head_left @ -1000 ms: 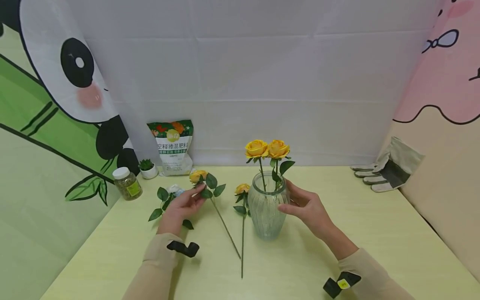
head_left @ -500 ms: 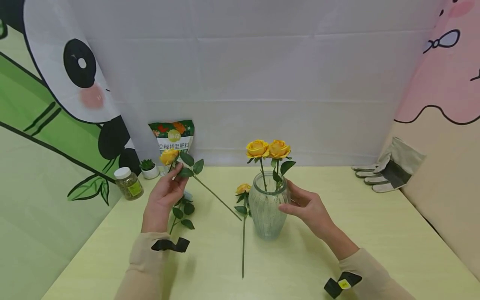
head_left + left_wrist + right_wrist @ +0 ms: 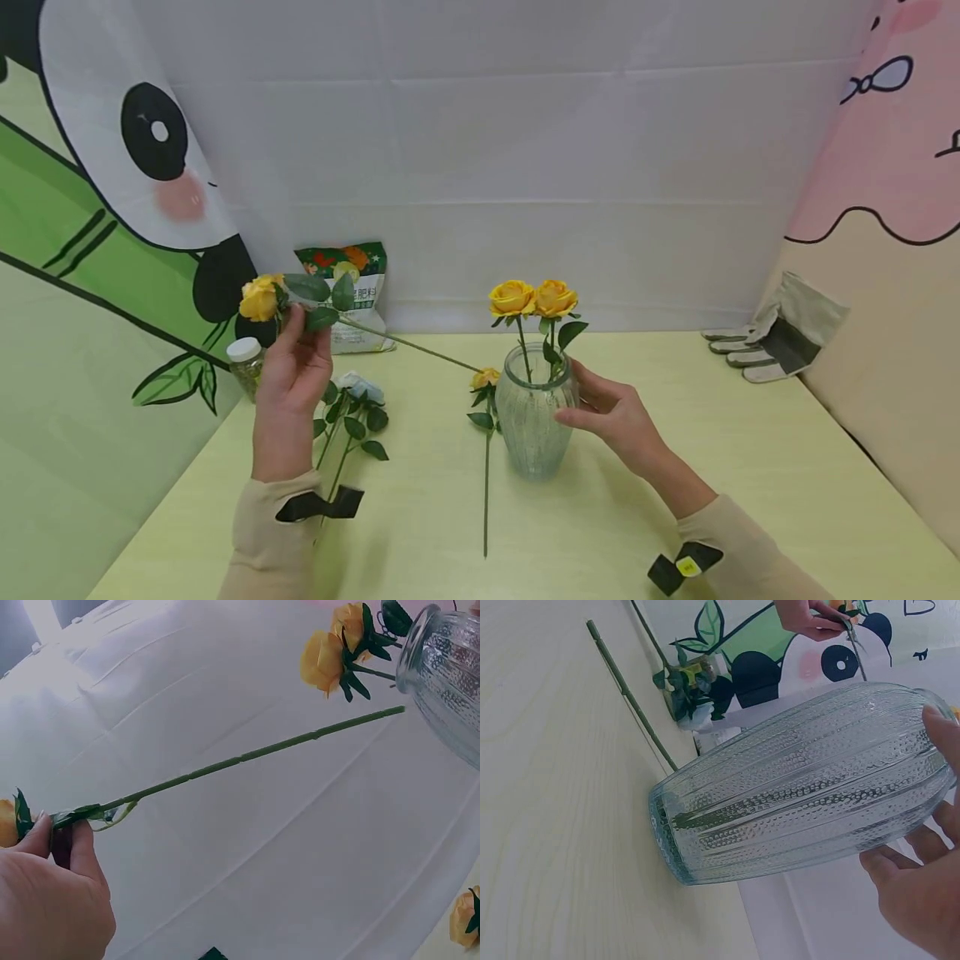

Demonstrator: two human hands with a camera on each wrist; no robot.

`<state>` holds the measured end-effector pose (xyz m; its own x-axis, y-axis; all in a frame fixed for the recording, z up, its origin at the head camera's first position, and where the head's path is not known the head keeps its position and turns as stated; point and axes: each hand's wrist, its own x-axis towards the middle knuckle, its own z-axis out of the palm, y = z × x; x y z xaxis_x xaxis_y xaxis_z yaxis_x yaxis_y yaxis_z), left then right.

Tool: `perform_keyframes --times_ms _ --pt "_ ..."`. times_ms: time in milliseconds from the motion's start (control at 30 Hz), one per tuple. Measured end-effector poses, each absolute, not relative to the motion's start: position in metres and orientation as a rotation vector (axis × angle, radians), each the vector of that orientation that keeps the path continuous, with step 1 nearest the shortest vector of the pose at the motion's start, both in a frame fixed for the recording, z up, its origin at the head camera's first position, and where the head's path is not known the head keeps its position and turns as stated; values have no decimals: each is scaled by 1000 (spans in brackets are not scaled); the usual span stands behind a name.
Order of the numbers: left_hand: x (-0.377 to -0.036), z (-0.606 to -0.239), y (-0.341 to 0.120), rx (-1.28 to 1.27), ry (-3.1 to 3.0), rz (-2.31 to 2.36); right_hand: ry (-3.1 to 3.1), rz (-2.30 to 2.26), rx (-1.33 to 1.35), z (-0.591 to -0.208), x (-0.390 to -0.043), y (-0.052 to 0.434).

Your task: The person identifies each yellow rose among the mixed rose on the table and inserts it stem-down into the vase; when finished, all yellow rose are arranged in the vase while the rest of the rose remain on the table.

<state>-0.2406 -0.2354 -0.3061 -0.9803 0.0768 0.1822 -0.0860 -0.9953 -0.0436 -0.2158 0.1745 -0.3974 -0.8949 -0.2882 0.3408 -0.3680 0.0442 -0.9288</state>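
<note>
High at the left, my left hand (image 3: 288, 375) pinches a yellow rose (image 3: 260, 298) just below its bloom. Its long green stem (image 3: 247, 756) slants across toward the vase, the cut end near the rim in the left wrist view. My right hand (image 3: 626, 421) holds the clear ribbed glass vase (image 3: 534, 429) by its right side, thumb at the front. Two yellow roses (image 3: 556, 297) stand in the vase, blooms above the rim. Left of the vase, another yellow rose (image 3: 485, 379) lies on the table with its stem toward me.
Pale blue-white flowers (image 3: 360, 387) with green leaves lie on the table by the left forearm. Behind the left hand are a lidded jar (image 3: 245, 352), partly covered, and a fertilizer bag (image 3: 363, 312). A grey glove (image 3: 795, 329) lies at the far right against the wall.
My left hand has lifted the yellow rose up and to the left, its stem swinging toward level. The pale flowers beneath have come into view. My right hand and the vase stay put.
</note>
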Motion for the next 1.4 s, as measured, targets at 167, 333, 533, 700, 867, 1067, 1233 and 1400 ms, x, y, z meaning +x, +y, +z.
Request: perform_keyframes --times_ms 167,333,533,700,867,1067,1233,1400 --pt "-236 -300 -231 366 -167 3089 -2227 2011 698 -397 -216 175" --pt "-233 -296 -222 406 -174 3087 -2232 2007 691 -397 -215 175" --pt "-234 -298 -205 520 -122 3071 -2234 2016 683 -395 -216 175" --pt "-235 -300 -186 545 51 3146 -2235 2016 680 -396 -216 175" --pt "-232 -298 -173 548 158 3207 -2232 2003 690 -398 -216 176" --pt "-228 -296 -164 591 207 3228 -2241 2003 679 -399 -217 176" --pt "-226 -293 -153 543 361 3323 -2231 2005 682 -399 -217 176" --pt "-227 -292 -139 455 562 3399 -2240 2001 694 -398 -216 176"
